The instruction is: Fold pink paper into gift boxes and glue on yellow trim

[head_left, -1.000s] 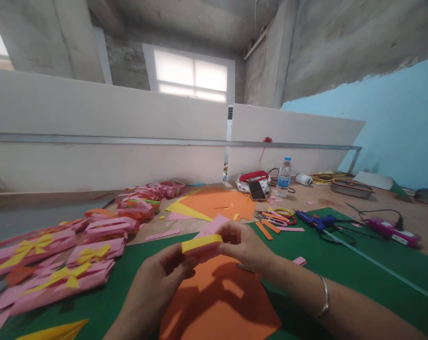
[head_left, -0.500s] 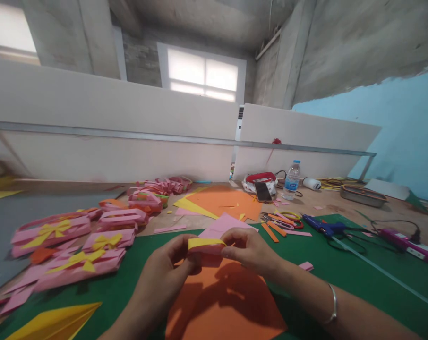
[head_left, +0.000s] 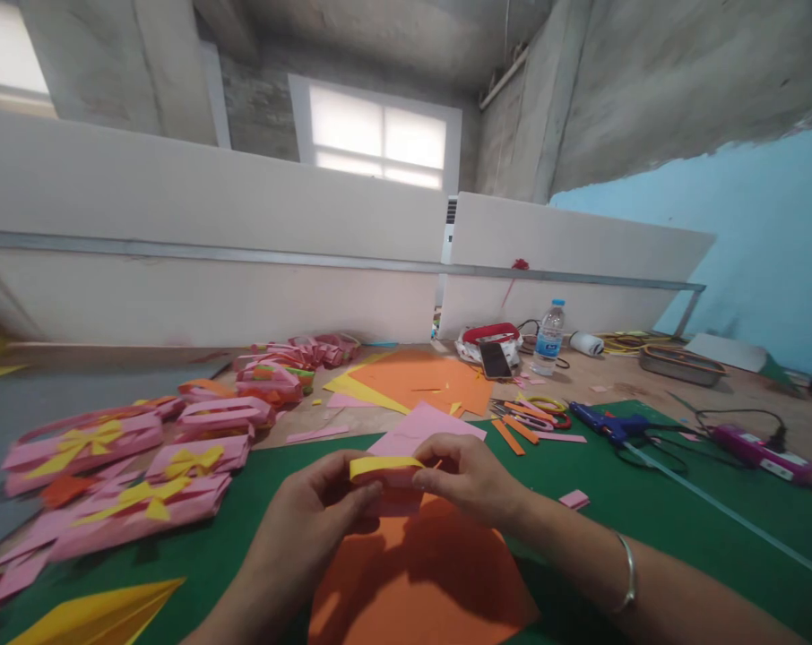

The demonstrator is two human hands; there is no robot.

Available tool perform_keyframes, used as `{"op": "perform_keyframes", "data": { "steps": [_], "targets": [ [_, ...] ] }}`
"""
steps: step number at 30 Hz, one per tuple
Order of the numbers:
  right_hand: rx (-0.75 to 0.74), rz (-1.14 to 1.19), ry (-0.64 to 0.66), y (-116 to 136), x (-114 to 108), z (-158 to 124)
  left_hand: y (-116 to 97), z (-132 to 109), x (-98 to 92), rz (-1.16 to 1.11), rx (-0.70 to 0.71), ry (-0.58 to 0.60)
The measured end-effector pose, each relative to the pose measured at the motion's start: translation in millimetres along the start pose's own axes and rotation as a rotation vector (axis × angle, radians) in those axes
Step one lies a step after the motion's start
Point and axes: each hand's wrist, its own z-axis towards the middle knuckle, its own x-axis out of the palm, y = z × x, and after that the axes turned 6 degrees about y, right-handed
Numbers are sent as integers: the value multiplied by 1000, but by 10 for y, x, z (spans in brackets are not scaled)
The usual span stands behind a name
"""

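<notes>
Between my two hands, above an orange paper sheet, is a yellow paper strip bowed slightly upward. My left hand pinches its left end between thumb and fingers. At the other end, the thumb and fingers of my right hand are closed on it. Just below the strip shows a folded pink paper piece; whether it is joined to the strip I cannot tell. A pink paper sheet lies behind my hands.
Pink paper bags with yellow bows are heaped at left on the green mat. Right of my hands lie scissors, orange strips, a blue glue gun and a purple power strip. A water bottle stands behind.
The yellow strip bows upward a little more than before, its ends still pinched in both hands. The whole view has shifted slightly, so things sit a bit further left.
</notes>
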Motion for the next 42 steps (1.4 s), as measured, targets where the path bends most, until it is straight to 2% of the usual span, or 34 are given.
{"op": "perform_keyframes", "data": {
  "steps": [13, 17, 19, 21, 25, 28, 31, 35, 38, 40, 42],
  "targets": [
    [15, 50, 14, 35, -8, -4, -47, -19, -11, -60, -57, 8],
    [10, -54, 14, 38, -12, -19, -20, 7, -4, -46, -17, -16],
    [-82, -170, -4, 48, 1, -37, -6, 12, 12, 38, 30, -11],
    [-236, -300, -47, 52, 27, -56, 9, 10, 37, 146, 76, 19],
    [-529, -597, -215, 26, 80, -72, 60, 10, 69, 229, 109, 59],
    [-592, -827, -322, 1, 80, -65, 100, 27, 63, 155, 65, 73],
    [-610, -950, -375, -7, 58, -54, 104, 32, 58, 23, -6, 92],
    [-648, -951, -378, 2, 35, -47, 43, 2, 71, -158, -79, 128],
    [-660, -861, -347, 31, 29, -52, 3, -9, 61, -284, -164, 127],
    [-618, -740, -364, 58, 13, -57, -13, -3, 36, -339, -184, 96],
    [-486, -600, -412, 79, -21, -55, -26, 6, 2, -361, -150, 48]
  ]
}}
